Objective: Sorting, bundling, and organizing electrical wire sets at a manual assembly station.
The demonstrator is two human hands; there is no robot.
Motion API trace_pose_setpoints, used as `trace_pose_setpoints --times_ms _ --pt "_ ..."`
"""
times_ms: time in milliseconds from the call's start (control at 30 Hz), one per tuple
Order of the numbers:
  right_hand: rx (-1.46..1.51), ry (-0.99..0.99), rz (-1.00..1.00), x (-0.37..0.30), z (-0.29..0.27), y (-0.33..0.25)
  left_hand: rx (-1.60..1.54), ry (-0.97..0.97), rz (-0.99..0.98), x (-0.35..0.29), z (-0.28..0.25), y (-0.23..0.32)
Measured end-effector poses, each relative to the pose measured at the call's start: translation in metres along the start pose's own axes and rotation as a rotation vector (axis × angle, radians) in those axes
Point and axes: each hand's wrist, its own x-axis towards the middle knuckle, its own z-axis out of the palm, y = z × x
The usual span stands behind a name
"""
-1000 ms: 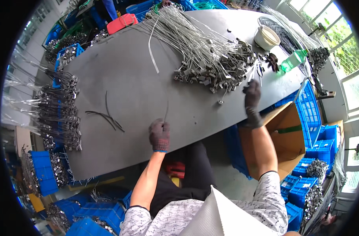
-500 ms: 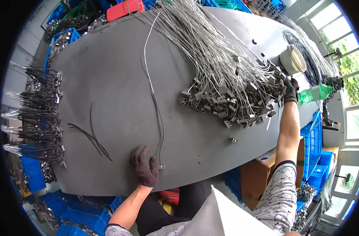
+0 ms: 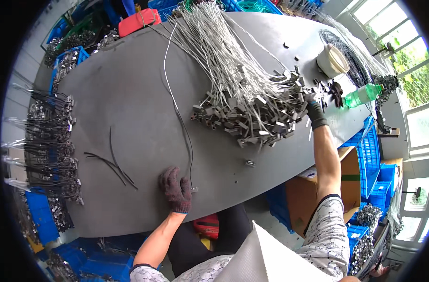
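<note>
My left hand (image 3: 176, 190), in a dark knitted glove, rests near the table's front edge with its thumb apart from the fingers. Right beside the thumb lies the small metal end piece (image 3: 194, 190) of a single cable (image 3: 178, 111), white at its far part and black nearer me. My right hand (image 3: 314, 107), in a dark glove, reaches to the right side of a heap of grey metal connectors (image 3: 252, 117). Its fingertips are partly lost among the pieces, so any hold is unclear. White wires (image 3: 219, 51) run from the heap toward the far edge.
Right of my right hand are small dark parts (image 3: 336, 93), a green bottle (image 3: 363, 96) lying down and a whitish tub (image 3: 332, 61). Black tube pieces (image 3: 112, 164) lie at left; bundled cables (image 3: 50, 141) line the left edge. A cardboard box (image 3: 308, 199) stands below the right edge.
The view has shifted. My right hand has moved left, away from the dark parts by the bottle, to the connector heap's side. My left hand stays beside the cable's end.
</note>
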Motion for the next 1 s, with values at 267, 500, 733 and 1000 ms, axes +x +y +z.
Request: trace_pose_setpoints --times_ms 267,500,733,1000 --pt "-1.028 0.388 -0.147 -0.036 -0.04 -0.087 -0.041 0.092 0.048 0.002 0.036 0.062" --pt "0.261 0.687 0.31 -0.223 0.08 -0.236 0.028 0.088 0.176 -0.028 0.002 0.061" --pt "-0.259 0.368 0.152 -0.309 0.181 -0.266 0.287 -0.338 -0.062 -0.04 0.003 0.096" --pt "-0.205 0.188 0.344 -0.24 0.229 -0.268 0.254 -0.356 -0.149 -0.042 -0.029 0.062"
